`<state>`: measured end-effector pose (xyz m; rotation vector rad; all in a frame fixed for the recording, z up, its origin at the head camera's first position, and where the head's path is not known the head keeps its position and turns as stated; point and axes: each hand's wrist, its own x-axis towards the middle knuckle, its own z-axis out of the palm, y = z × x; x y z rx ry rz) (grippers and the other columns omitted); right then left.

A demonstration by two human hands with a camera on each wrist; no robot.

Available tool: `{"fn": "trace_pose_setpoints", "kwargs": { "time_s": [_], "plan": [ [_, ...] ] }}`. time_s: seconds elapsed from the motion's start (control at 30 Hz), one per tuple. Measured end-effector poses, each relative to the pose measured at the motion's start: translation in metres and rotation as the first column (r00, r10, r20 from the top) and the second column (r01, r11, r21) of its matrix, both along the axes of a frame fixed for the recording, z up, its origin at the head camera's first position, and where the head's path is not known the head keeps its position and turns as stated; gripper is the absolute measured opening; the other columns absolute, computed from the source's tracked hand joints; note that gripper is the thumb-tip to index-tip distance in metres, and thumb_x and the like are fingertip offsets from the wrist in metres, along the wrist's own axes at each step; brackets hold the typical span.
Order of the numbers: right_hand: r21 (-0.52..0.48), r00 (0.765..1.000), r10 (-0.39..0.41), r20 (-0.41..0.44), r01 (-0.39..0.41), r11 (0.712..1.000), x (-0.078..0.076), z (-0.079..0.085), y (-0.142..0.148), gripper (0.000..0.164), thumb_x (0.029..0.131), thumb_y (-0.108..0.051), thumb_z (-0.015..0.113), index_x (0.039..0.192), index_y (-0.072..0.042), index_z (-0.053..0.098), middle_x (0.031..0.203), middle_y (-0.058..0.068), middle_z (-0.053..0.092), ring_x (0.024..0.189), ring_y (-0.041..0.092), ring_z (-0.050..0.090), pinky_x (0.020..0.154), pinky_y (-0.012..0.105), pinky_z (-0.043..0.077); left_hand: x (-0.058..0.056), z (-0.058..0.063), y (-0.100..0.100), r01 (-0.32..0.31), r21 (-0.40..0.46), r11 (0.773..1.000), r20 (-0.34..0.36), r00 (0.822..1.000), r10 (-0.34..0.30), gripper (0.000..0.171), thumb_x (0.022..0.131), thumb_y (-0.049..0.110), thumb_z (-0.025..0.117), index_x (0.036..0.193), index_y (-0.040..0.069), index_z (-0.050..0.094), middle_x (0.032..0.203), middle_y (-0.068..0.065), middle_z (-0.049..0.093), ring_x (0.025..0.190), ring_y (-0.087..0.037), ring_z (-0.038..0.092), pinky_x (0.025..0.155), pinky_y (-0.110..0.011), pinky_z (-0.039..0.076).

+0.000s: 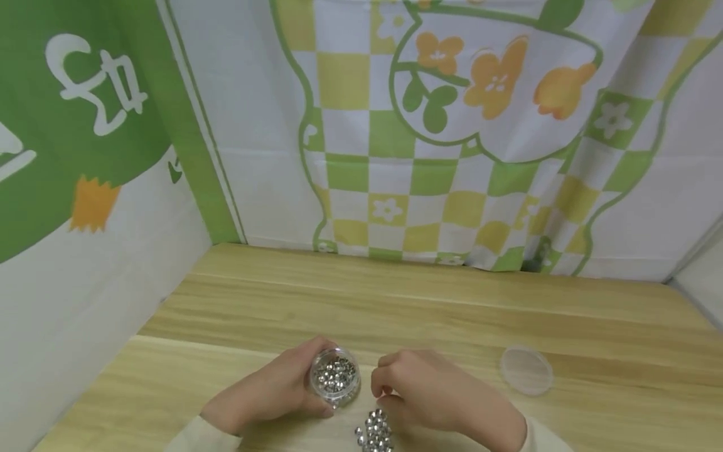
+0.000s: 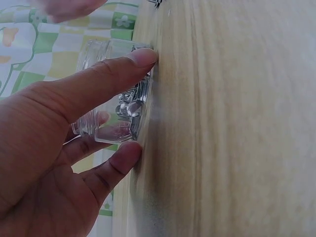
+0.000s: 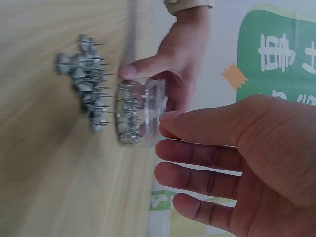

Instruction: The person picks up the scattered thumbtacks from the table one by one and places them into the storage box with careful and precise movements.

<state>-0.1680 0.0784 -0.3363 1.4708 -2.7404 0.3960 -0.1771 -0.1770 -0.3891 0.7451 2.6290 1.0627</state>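
A clear round jar (image 1: 336, 380) holds many silver thumbtacks, and its top is uncovered. My left hand (image 1: 288, 383) grips the jar around its side, with the thumb (image 2: 106, 79) along the near wall and fingers on the other side. Beside the jar hovers my right hand (image 1: 420, 386), its thumb and index finger close together; whether a tack is between them is hidden. The other right fingers (image 3: 197, 153) are bent and apart from the jar. Below this hand a pile of thumbtacks (image 3: 89, 81) lies on the table, many with pins pointing up.
A thin translucent round lid (image 1: 526, 370) lies on the wooden table (image 1: 339, 301) to the right of the right hand. Behind the table hangs a checkered green and yellow cloth (image 1: 395, 182). Another green and white cloth (image 1: 130, 263) covers the left side.
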Motion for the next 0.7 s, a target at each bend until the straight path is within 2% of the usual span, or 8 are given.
{"fn": "trace_pose_setpoints", "kwargs": {
  "time_s": [0.23, 0.47, 0.7],
  "plan": [
    [-0.027, 1.000, 0.009, -0.016, -0.009, 1.000, 0.001, -0.013, 0.006, 0.012, 0.082, -0.011, 0.067, 0.079, -0.023, 0.067, 0.078, -0.017, 0.062, 0.069, -0.007, 0.050, 0.061, 0.009, 0.043, -0.002, 0.003, 0.001, -0.005, 0.001, 1.000, -0.006, 1.000, 0.005, 0.073, 0.062, 0.028, 0.088, 0.122, 0.013, 0.051, 0.121, -0.004, 0.064, 0.112, -0.025, 0.061, 0.100, -0.053, 0.049],
    [-0.009, 0.999, -0.012, 0.050, 0.013, 1.000, 0.001, -0.019, 0.006, 0.018, 0.083, -0.011, 0.066, 0.071, -0.024, 0.062, 0.070, -0.019, 0.053, 0.061, -0.007, 0.042, 0.055, 0.008, 0.037, 0.000, 0.002, 0.000, 0.001, -0.003, 1.000, -0.021, 1.000, -0.001, 0.073, 0.062, 0.028, 0.088, 0.123, 0.013, 0.051, 0.122, -0.003, 0.063, 0.113, -0.025, 0.061, 0.100, -0.053, 0.049],
    [0.017, 0.999, -0.014, 0.048, 0.013, 1.000, 0.003, -0.026, 0.006, 0.022, 0.082, -0.013, 0.067, 0.066, -0.026, 0.059, 0.066, -0.019, 0.048, 0.056, -0.005, 0.039, 0.053, 0.008, 0.034, 0.001, 0.002, 0.001, 0.010, 0.000, 1.000, -0.020, 1.000, -0.010, 0.072, 0.062, 0.029, 0.087, 0.123, 0.014, 0.050, 0.120, -0.002, 0.063, 0.113, -0.024, 0.061, 0.100, -0.052, 0.049]
  ]
}}
